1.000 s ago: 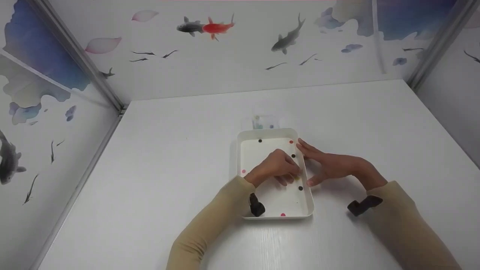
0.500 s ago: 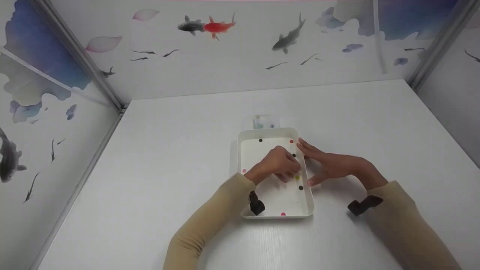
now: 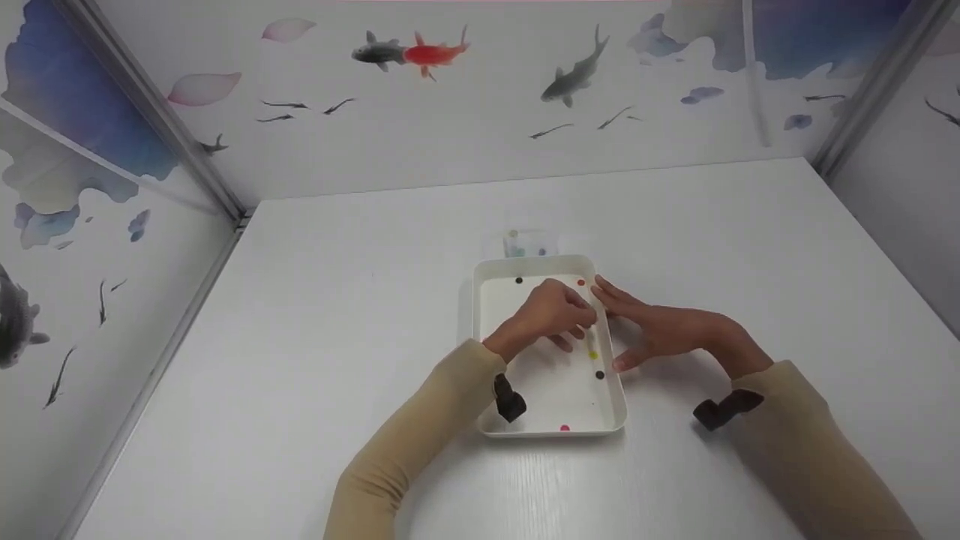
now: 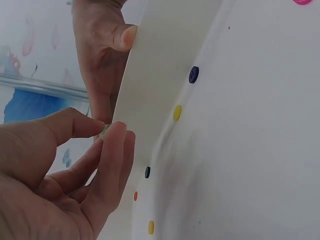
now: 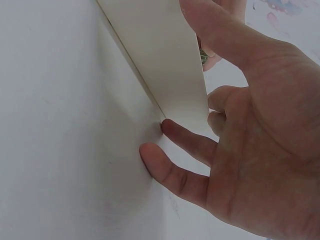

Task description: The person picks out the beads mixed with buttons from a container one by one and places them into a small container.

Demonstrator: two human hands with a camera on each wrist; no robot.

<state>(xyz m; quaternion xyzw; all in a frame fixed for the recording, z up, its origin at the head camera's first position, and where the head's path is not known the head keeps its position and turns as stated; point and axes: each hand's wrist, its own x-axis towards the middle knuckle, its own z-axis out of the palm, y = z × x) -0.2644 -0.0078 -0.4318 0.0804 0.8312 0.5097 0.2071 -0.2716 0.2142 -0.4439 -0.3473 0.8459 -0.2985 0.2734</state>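
My left hand (image 3: pixel 553 309) is over the white tray (image 3: pixel 611 420), near its right wall. In the left wrist view its thumb and fingertips pinch a small greenish button (image 4: pixel 104 131), mostly hidden by the fingers. Below lie a yellow button (image 4: pixel 177 112) and a dark button (image 4: pixel 193 75) with holes, along the inner edge of the tray. My right hand (image 3: pixel 667 330) rests at the tray's outer right side, fingers spread and touching the wall; in the right wrist view its fingers (image 5: pixel 190 142) extend along the base.
A red button (image 3: pixel 581 283) and another dark button (image 3: pixel 519 280) lie at the tray's far end, a pink button (image 3: pixel 565 428) at its near end. Behind the tray sits a clear container (image 3: pixel 531 243) with small coloured pieces. Printed walls (image 3: pixel 480 135) enclose the white table (image 3: pixel 337 300).
My left hand has risen and shifted toward the tray's far end, uncovering the yellow button and covering a dark one. The right hand has stayed at the tray's side.
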